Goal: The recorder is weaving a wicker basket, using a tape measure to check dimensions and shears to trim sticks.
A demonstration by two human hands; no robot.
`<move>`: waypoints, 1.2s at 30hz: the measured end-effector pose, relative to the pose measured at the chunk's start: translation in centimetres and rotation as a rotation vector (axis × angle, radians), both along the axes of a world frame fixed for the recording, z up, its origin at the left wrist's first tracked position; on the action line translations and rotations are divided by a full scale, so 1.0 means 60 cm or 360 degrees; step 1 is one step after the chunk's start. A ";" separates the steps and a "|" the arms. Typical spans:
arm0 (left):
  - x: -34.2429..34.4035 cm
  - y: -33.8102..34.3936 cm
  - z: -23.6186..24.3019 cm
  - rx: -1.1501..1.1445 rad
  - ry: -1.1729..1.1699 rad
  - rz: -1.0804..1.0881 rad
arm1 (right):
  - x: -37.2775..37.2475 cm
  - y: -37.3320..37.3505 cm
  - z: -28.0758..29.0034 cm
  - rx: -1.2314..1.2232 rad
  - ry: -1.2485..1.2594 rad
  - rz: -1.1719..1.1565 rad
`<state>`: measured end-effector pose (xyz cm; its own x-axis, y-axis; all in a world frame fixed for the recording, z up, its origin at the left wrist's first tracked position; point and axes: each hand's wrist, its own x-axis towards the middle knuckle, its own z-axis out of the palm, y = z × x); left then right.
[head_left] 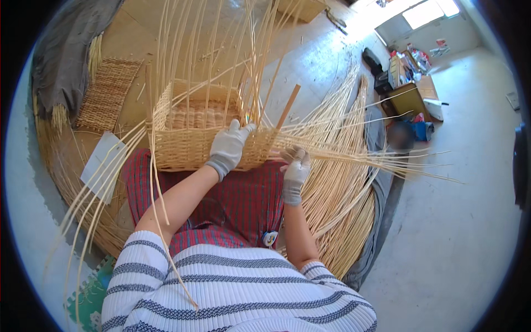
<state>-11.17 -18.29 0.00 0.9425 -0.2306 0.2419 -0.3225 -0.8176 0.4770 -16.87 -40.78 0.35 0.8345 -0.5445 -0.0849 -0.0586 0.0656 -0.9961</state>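
Observation:
A square woven basket [185, 145] rests on my lap over red plaid cloth [218, 207], with long pale stakes standing up from it and loose strands fanning out to both sides. My left hand [228, 145], in a pale grey glove, is closed on the basket's front rim, right of its middle. My right hand [295, 169], gloved the same, has bent fingers among the strands [354, 157] at the basket's right corner, apparently gripping them; the fingertips are partly hidden. An upright flat wooden stick [289, 105] stands at that corner.
Bundles of long reeds [332, 221] lie to my right. A woven mat [105, 91], a white sheet [102, 160] and a dark draped cloth [66, 61] are at the left. A green foam mat [88, 296] shows lower left. Cluttered low furniture [408, 99] stands at the back right.

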 end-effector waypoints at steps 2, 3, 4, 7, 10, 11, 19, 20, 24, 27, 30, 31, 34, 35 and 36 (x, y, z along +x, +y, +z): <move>-0.026 0.027 -0.003 -0.0736 -0.0084 -0.0059 | -0.028 0.025 -0.003 -0.0309 0.0298 0.0361; -0.046 0.054 -0.003 -0.1056 -0.0066 0.0003 | -0.027 0.051 0.000 -0.0433 0.0241 0.0631; -0.067 0.093 -0.005 -0.1363 0.0003 0.0102 | -0.020 0.086 0.006 -0.0385 0.0355 0.0668; -0.103 0.253 -0.012 -0.2030 0.0209 0.0928 | -0.006 0.214 0.023 -0.0309 0.0287 0.0939; -0.119 0.358 -0.033 -0.1441 -0.0186 0.1086 | -0.027 0.346 0.046 -0.0467 0.0177 0.1463; -0.130 0.373 -0.043 -0.1150 -0.0076 0.1105 | -0.036 0.388 0.056 -0.0635 -0.0068 0.1532; -0.067 0.477 -0.019 -0.1834 0.0552 -0.0044 | -0.053 0.529 0.132 -0.1425 -0.0672 0.1865; -0.046 0.496 -0.001 -0.2124 0.0779 -0.0269 | -0.061 0.520 0.134 -0.1496 -0.0662 0.1848; 0.029 0.509 0.046 -0.1457 0.1295 -0.0419 | -0.088 0.449 0.126 -0.1430 -0.0619 0.1754; 0.026 0.488 0.040 -0.1743 0.1224 -0.0461 | -0.070 0.379 0.096 -0.0996 -0.0789 0.1423; -0.001 0.460 0.006 -0.1513 0.0774 -0.0171 | 0.008 0.330 0.032 0.0436 0.0270 0.0815; -0.009 0.449 -0.006 -0.1478 0.0719 -0.0062 | 0.032 0.328 0.006 0.0540 0.0183 0.0740; -0.019 0.416 -0.033 -0.1173 0.0246 0.0274 | 0.087 0.321 -0.048 0.0358 0.0196 0.0691; -0.021 0.405 -0.037 -0.1195 0.0214 0.0341 | 0.098 0.325 -0.056 0.0387 0.0274 0.0612; -0.022 0.394 -0.039 -0.1199 0.0229 0.0423 | 0.099 0.331 -0.057 0.0418 0.0161 0.0575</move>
